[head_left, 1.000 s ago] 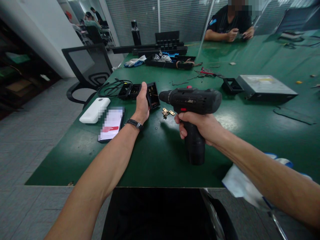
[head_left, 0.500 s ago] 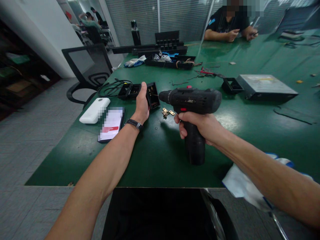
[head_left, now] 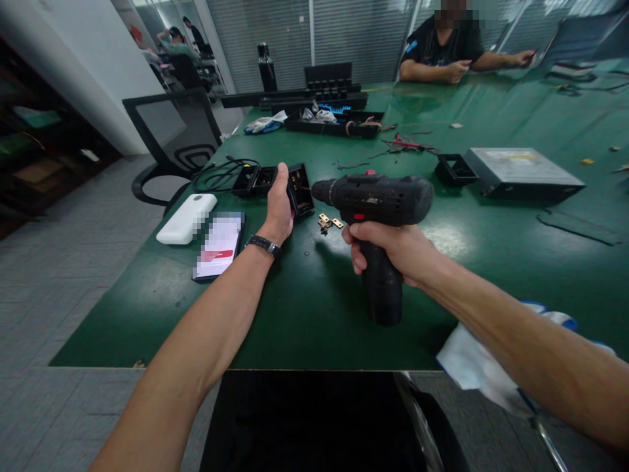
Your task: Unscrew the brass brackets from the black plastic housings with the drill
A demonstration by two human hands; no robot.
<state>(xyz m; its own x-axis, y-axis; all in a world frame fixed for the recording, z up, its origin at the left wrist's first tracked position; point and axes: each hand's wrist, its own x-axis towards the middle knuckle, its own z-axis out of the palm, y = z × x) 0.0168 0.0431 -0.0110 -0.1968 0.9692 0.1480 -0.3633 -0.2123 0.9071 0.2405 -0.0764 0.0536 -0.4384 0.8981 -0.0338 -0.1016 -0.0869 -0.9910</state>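
Note:
My right hand (head_left: 381, 246) is wrapped round the grip of a black cordless drill (head_left: 378, 196), held level with its chuck pointing left. The drill's tip reaches the open side of a small black box (head_left: 301, 190), which has brass-coloured parts inside. My left hand (head_left: 279, 213) grips that box from its left side, thumb up, tilting it toward the drill; the other fingers are hidden behind it. Whether the bit touches anything inside is too small to tell. Several brass-coloured metal pieces (head_left: 325, 223) lie on the green table (head_left: 295, 314) just below the chuck.
A phone (head_left: 219, 246) and a white power bank (head_left: 187, 218) lie left of my left arm. More black boxes (head_left: 250, 178) and a cable sit behind my left hand. At right stand a metal case (head_left: 525, 172) and a black box (head_left: 455, 169). A glove (head_left: 476, 360) hangs over the front edge.
The person across the table has stretched one arm out to the right. My hands, the drill and the box have hardly moved.

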